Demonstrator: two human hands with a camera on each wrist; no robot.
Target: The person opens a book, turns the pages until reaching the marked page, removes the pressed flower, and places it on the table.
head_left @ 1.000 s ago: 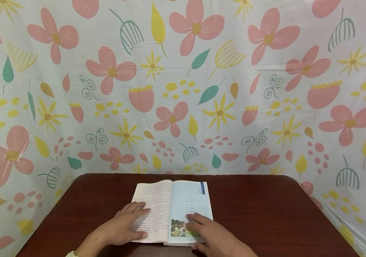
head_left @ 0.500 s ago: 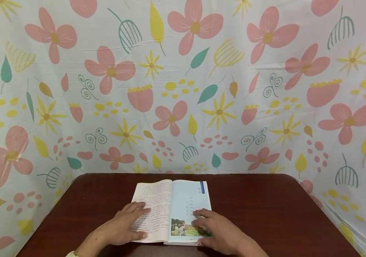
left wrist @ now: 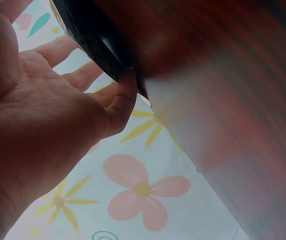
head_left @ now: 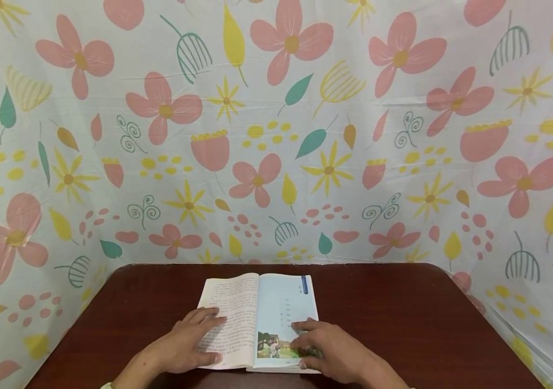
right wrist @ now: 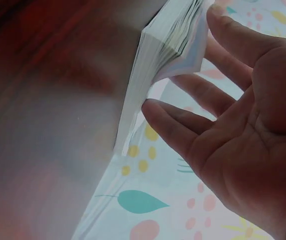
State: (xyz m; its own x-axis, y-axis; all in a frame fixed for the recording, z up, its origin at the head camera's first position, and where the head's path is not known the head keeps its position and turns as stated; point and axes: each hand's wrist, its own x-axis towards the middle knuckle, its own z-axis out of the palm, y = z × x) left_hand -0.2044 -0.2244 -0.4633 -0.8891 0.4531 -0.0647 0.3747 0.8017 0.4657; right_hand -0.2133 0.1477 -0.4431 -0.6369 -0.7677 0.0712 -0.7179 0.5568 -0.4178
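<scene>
An open book (head_left: 233, 302) lies on the dark table, a text page on its left and a pale blue page (head_left: 276, 300) with a colour picture on its right. My left hand (head_left: 181, 343) rests on the lower left page with fingers spread. Its fingertips reach the book's edge in the left wrist view. At the lower right corner is my right hand (head_left: 335, 348), fingers fairly straight over the page and thumb by the bottom edge. In the right wrist view, a page corner (right wrist: 185, 65) stands bent up from the page stack (right wrist: 137, 87), between thumb and fingers; no firm pinch shows.
The reddish-brown table (head_left: 393, 313) has rounded far corners and extends on both sides of the book. A white curtain (head_left: 267, 135) with flowers and leaves hangs behind the table and along both sides.
My right hand has slid right, from over the page's picture to the right edge of the book. The left hand stays in place. The book remains open at the same pages.
</scene>
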